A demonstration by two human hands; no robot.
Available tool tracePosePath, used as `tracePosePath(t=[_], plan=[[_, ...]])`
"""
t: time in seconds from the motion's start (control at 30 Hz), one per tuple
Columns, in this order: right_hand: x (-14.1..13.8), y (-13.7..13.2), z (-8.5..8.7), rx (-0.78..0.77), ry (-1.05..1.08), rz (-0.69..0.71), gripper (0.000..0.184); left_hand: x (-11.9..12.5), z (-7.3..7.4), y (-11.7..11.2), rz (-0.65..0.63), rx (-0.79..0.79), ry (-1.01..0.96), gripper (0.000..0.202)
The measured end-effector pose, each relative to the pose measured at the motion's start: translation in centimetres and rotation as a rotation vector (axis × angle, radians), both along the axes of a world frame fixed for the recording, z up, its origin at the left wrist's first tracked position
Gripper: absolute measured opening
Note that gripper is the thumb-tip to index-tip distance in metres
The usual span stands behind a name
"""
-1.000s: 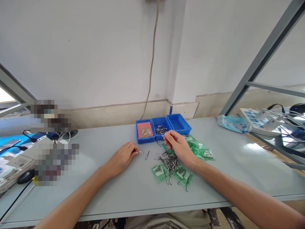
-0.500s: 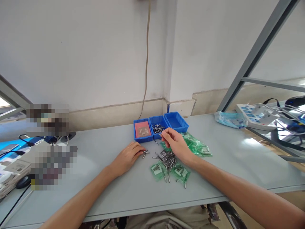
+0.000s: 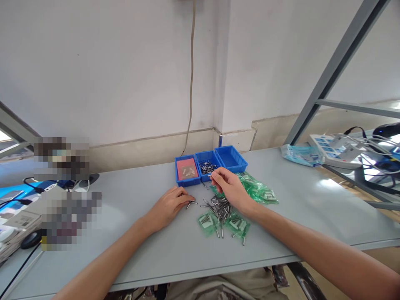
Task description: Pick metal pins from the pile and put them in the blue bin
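Observation:
My left hand (image 3: 168, 205) lies palm down on the grey table (image 3: 156, 246), its fingertips touching two loose metal pins (image 3: 191, 203). My right hand (image 3: 229, 186) hovers above a heap of small metal pins (image 3: 220, 208), its fingers pinched on something I cannot make out, close to the front edge of the middle blue bin (image 3: 206, 166). That bin holds more pins. Green plastic bags (image 3: 239, 227) lie under and around the heap, with a second pile of green bags (image 3: 261, 191) to the right.
Three small blue bins stand in a row by the wall: the left bin (image 3: 186, 170) has a pink lining, the right bin (image 3: 231, 158) looks bare. Cables and gear lie at the left. A metal rack (image 3: 328, 75), a blue packet (image 3: 301, 155) and a power strip (image 3: 334, 152) are at the right.
My left hand slid right along the table, pushing the loose pins toward the heap. My right hand stayed almost in place above the heap.

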State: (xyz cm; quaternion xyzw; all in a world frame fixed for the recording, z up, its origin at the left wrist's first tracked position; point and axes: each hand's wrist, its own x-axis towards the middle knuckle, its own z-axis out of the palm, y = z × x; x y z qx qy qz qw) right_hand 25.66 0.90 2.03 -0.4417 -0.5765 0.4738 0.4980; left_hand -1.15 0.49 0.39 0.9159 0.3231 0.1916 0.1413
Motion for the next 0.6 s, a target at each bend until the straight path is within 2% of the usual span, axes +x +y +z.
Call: tracePosePath(t=[0.3, 0.6], plan=[[-0.02, 0.07, -0.20, -0.002, 0.004, 0.003, 0.036, -0.35, 0.46, 0.07, 0.070, 0.051, 0.031, 0.027], [-0.07, 0.22, -0.32, -0.012, -0.002, 0.001, 0.037, -0.57, 0.55, -0.12, 0.107, 0.060, 0.097, 0.031]])
